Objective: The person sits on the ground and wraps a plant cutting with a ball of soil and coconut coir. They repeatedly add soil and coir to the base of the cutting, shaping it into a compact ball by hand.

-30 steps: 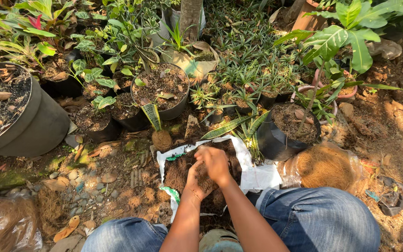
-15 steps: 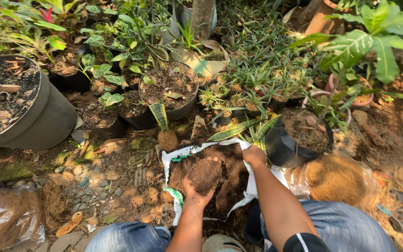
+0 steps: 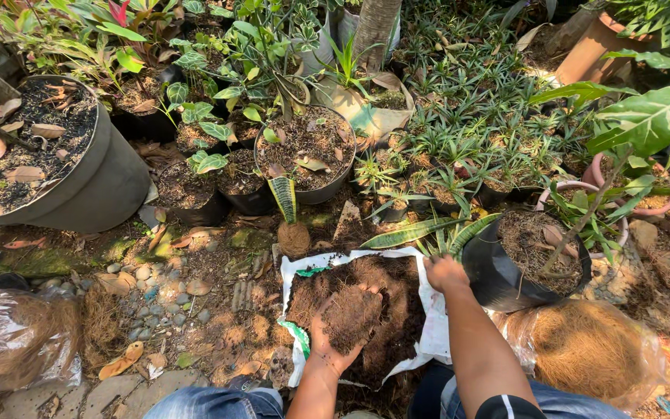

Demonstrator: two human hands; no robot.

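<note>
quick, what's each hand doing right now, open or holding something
Left hand: open, palm up, cupping a heap of soil over the white sack.
Right hand: closed on the sack's rim.

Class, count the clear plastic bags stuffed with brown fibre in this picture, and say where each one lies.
2: one clear bag of fibre at the left edge beside the stones, the other bag of fibre at lower right, below the black pot. Foliage may hide others.
</note>
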